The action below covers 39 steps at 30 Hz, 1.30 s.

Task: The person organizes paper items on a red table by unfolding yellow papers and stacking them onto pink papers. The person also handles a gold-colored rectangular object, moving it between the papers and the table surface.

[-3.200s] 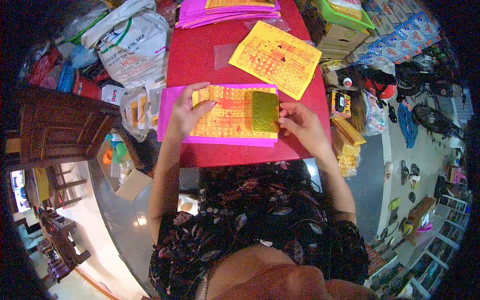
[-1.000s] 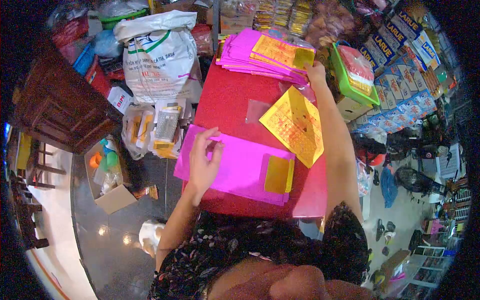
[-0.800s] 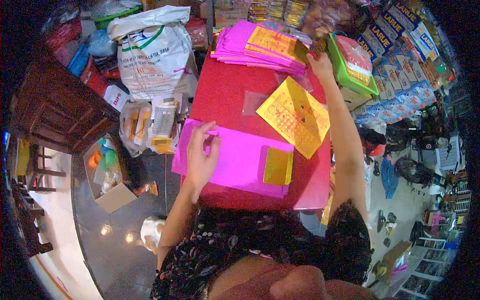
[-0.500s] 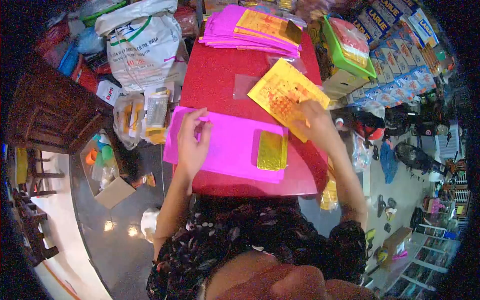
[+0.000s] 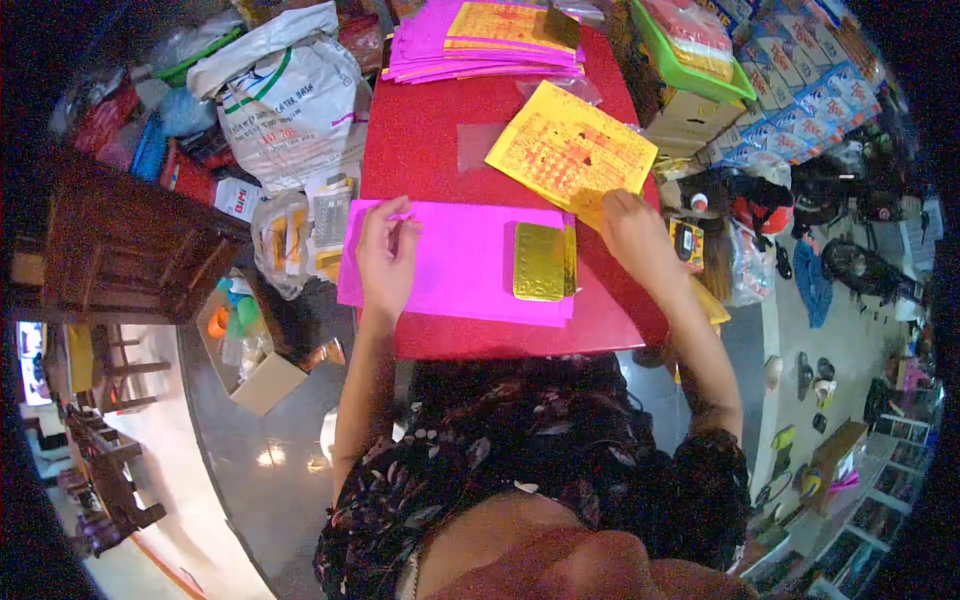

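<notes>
A sheet of pink paper lies across the near part of the red table, with a gold foil packet on its right end. My left hand rests on the left part of this paper, fingers loosely bent, with a gap to the thumb. Beyond it, turned at an angle, is a stack of yellow printed paper. Its lower right corner is pinched in the closed fingers of my right hand; the fingertips are partly hidden.
A pile of pink paper with a yellow printed sheet on top sits at the table's far end. Clear plastic lies mid-table. A white sack stands left, a green basket and stacked boxes right. An open carton is on the floor.
My right hand has shifted from the middle of the yellow printed paper to its lower right corner. My left hand stays over the pink paper. The whole view has moved slightly.
</notes>
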Motion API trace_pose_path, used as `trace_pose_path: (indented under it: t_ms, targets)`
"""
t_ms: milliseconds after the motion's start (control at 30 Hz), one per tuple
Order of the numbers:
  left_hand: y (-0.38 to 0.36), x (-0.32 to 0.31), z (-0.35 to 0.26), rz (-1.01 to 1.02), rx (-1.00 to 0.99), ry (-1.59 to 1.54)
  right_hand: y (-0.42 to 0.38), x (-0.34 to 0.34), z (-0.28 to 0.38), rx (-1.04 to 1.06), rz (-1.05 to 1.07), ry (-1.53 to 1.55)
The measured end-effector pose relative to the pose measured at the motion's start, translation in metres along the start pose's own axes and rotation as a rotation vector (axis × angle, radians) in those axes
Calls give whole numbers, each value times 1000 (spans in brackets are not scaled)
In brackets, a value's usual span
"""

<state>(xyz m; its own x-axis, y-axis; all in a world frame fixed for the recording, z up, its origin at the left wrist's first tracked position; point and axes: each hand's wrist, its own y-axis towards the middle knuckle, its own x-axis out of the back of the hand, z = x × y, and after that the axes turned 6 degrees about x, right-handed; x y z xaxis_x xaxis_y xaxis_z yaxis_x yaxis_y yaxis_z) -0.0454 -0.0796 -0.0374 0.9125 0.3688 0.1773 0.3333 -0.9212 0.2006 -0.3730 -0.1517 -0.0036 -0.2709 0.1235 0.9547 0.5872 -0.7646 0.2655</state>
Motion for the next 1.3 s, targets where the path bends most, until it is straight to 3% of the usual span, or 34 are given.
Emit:
trace_pose_path:
  t_ms: [133, 233, 467, 533, 567, 633, 667, 733, 867, 967, 1033, 1167, 1300]
  targets:
    - [0, -2, -5, 27, 8, -41, -3, 3, -10, -18, -195, 287]
    - [3, -4, -12, 71, 71, -73, -5, 8, -16, -82, -229, 425]
    - [15, -37, -39, 277, 69, -122, -2, 26, -18, -31, -413, 209]
    - [22, -57, -52, 441, -160, 153, 4, 32, -14, -132, -417, 306]
    - [26, -68, -58, 441, -165, 155, 6, 34, -15, -132, -423, 305]
    - [34, -92, -68, 601, -365, 358, 13, 38, -17, -100, -460, 278]
    - [39, -106, -64, 597, -370, 357, 16, 39, -18, -96, -463, 275]
    - [49, -130, -50, 589, -632, 533, 21, 41, -21, -75, -460, 234]
    - [59, -154, -43, 603, -630, 708, 30, 51, -26, -158, -405, 353]
    - [63, -160, -39, 697, -501, 819, 40, 65, -36, -257, -373, 298]
    - [63, -160, -25, 634, -594, 761, 47, 81, -41, -224, -501, 283]
    - [65, -159, -22, 623, -594, 731, 64, 99, -51, -198, -630, 207]
    - [65, -156, -31, 727, -495, 778, 67, 119, -44, -104, -734, 211]
